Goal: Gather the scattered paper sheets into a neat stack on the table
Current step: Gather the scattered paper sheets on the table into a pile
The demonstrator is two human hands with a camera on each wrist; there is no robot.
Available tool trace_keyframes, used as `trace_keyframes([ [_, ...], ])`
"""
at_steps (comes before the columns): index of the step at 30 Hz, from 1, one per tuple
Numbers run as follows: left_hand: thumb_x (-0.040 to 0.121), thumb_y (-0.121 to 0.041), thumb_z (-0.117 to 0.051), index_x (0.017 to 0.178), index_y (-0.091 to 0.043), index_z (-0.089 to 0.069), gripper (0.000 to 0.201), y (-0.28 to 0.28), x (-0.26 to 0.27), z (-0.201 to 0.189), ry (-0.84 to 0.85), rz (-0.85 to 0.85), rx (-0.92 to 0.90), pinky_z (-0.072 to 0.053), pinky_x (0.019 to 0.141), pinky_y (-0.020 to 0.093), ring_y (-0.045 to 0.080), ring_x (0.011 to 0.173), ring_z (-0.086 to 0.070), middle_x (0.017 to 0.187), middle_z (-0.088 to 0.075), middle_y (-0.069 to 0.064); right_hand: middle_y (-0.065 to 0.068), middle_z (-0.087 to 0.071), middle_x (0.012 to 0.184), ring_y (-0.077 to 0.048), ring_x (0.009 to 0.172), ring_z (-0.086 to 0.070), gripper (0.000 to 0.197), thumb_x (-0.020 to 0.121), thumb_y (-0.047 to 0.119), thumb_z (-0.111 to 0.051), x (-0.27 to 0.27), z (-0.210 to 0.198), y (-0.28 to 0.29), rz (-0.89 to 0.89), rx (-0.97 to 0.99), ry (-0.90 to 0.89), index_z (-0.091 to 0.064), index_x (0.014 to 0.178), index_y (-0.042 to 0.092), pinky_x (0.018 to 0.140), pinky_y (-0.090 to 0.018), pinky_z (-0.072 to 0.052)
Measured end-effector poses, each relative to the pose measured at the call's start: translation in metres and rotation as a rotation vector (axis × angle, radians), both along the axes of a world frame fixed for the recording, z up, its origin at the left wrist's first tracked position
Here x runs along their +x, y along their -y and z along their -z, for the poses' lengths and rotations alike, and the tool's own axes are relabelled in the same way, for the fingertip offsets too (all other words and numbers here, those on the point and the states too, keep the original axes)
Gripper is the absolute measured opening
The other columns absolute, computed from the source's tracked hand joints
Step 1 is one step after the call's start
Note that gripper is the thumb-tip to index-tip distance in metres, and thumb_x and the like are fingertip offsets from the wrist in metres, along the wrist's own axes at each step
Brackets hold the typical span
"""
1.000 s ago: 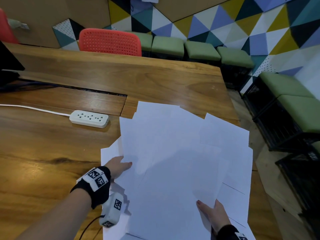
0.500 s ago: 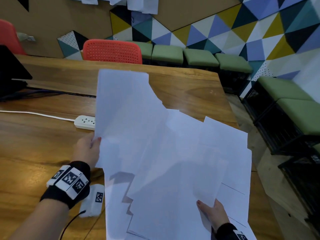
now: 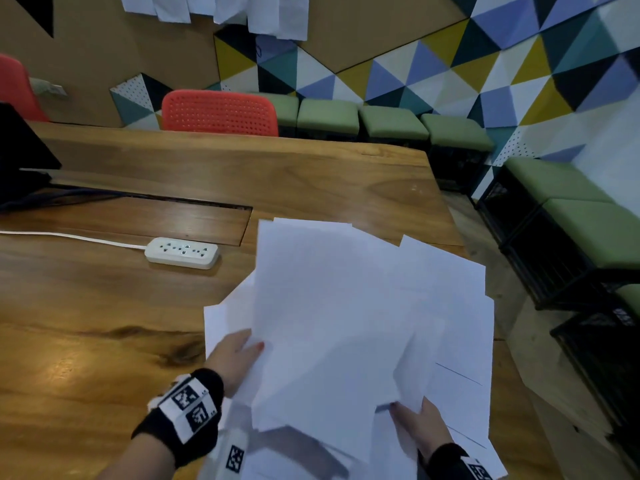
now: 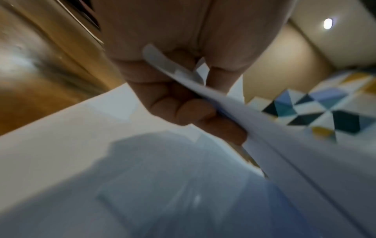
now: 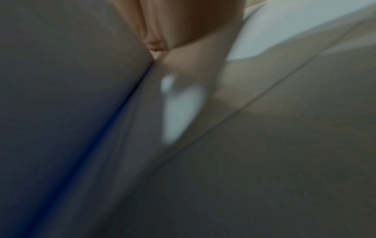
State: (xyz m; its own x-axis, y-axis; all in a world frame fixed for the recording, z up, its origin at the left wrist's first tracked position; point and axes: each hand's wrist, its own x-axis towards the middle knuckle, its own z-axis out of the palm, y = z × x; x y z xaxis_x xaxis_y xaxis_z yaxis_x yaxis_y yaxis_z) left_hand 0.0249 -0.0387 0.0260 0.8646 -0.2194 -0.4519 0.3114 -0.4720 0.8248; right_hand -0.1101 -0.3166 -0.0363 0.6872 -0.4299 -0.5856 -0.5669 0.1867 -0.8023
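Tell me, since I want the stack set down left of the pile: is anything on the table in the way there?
Nothing visible blocks it. The wooden table left of the paper sheets is bare wood; the white power strip lies farther back, apart from the sheets.

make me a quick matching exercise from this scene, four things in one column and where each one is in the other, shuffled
Things
1. white power strip
2. red perforated plastic chair
3. left hand
4. right hand

Places
A. behind the far edge of the wooden table
B. gripping the left edge of the loose white paper sheets
C. on the table, left of the sheets
D. holding the sheets at their near right corner

Pairs: 1-C, 2-A, 3-B, 4-D
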Motion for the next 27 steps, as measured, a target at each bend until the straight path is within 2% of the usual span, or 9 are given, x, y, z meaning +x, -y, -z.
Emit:
trace_keyframes([
  [2, 0.094, -0.021, -0.048, 0.119, -0.012, -0.059, 0.029, 0.003, -0.009, 0.015, 0.004, 0.114, 0.194, -0.042, 0.093, 0.029, 0.024, 0.107, -0.058, 0.125, -0.062, 0.01, -0.004, -0.049, 0.132, -0.031, 0.126, -0.047, 0.06, 0.08, 0.04, -0.066, 0.002, 0.002, 0.001, 0.057, 0.056, -0.068, -0.052, 0.125, 0.003, 0.104, -0.04, -0.036],
  [5, 0.094, -0.026, -0.047, 0.138, -0.012, -0.043, 0.046, 0.005, -0.018, 0.026, -0.046, 0.199, 0.348, -0.035, 0.105, 0.028, 0.024, 0.128, -0.046, 0.142, -0.047, 0.007, -0.008, -0.054, 0.131, -0.027, 0.123, -0.049, 0.102, 0.056, 0.077, -0.062, 0.006, 0.009, 0.004, 0.069, 0.14, -0.12, -0.049, 0.129, 0.008, 0.104, -0.039, -0.038],
  [7, 0.094, -0.027, -0.047, 0.139, -0.013, -0.04, 0.048, 0.008, -0.02, 0.027, -0.063, 0.231, 0.361, -0.034, 0.107, 0.028, 0.024, 0.13, -0.044, 0.145, -0.044, 0.006, -0.012, -0.064, 0.115, -0.026, 0.105, -0.061, 0.102, 0.044, 0.063, -0.081, 0.006, 0.013, 0.002, 0.063, 0.099, -0.087, -0.054, 0.119, 0.0, 0.086, -0.035, -0.048],
  [10, 0.093, -0.029, -0.048, 0.139, -0.013, -0.038, 0.05, 0.011, -0.022, 0.026, -0.071, 0.27, 0.409, -0.032, 0.107, 0.028, 0.023, 0.132, -0.042, 0.143, -0.044, 0.006, -0.015, -0.069, 0.102, -0.029, 0.095, -0.066, 0.116, 0.013, 0.053, -0.09, 0.003, 0.019, 0.001, -0.009, -0.005, -0.064, -0.057, 0.11, -0.002, 0.081, -0.037, -0.051],
  [14, 0.086, -0.022, -0.057, 0.104, -0.023, -0.057, 0.018, 0.0, -0.011, 0.025, 0.036, 0.029, 0.39, -0.049, 0.075, 0.025, 0.026, 0.099, -0.058, 0.096, -0.062, 0.003, -0.015, -0.067, 0.098, -0.027, 0.089, -0.064, 0.075, 0.05, 0.031, -0.086, 0.004, 0.015, 0.002, -0.035, -0.025, -0.086, -0.056, 0.108, -0.006, 0.072, -0.033, -0.05],
  [18, 0.079, -0.027, -0.065, 0.137, -0.013, -0.031, 0.069, -0.023, 0.008, 0.025, 0.029, -0.286, 0.544, -0.041, 0.098, 0.046, 0.041, 0.119, -0.046, 0.133, -0.044, 0.021, -0.019, -0.064, 0.111, -0.033, 0.101, -0.063, 0.096, 0.042, 0.036, -0.091, 0.0, 0.017, 0.002, -0.024, -0.013, -0.105, -0.049, 0.118, -0.005, 0.092, -0.044, -0.049],
  [21, 0.08, -0.025, -0.066, 0.139, -0.006, -0.025, 0.075, -0.024, 0.013, 0.023, -0.043, -0.34, 0.521, -0.04, 0.096, 0.047, 0.044, 0.118, -0.044, 0.138, -0.034, 0.025, -0.018, -0.064, 0.113, -0.034, 0.103, -0.062, 0.11, 0.028, 0.04, -0.093, -0.003, 0.013, 0.001, -0.011, 0.047, -0.106, -0.049, 0.119, -0.003, 0.077, -0.039, -0.054],
  [24, 0.079, -0.024, -0.065, 0.133, -0.006, -0.031, 0.066, -0.021, 0.017, 0.024, -0.056, -0.297, 0.469, -0.042, 0.089, 0.042, 0.04, 0.111, -0.049, 0.133, -0.039, 0.023, -0.02, -0.059, 0.119, -0.034, 0.107, -0.058, 0.076, 0.064, 0.021, -0.083, -0.004, 0.012, 0.005, -0.051, 0.044, -0.081, -0.045, 0.123, -0.008, 0.062, -0.028, -0.046],
  [27, 0.078, -0.022, -0.067, 0.129, -0.008, -0.038, 0.06, -0.022, 0.022, 0.027, -0.048, -0.312, 0.382, -0.046, 0.092, 0.042, 0.036, 0.108, -0.053, 0.124, -0.053, 0.019, -0.016, -0.059, 0.114, -0.029, 0.101, -0.056, 0.06, 0.072, 0.016, -0.078, -0.005, 0.009, 0.009, -0.034, 0.027, -0.068, -0.045, 0.116, -0.007, 0.077, -0.033, -0.044],
])
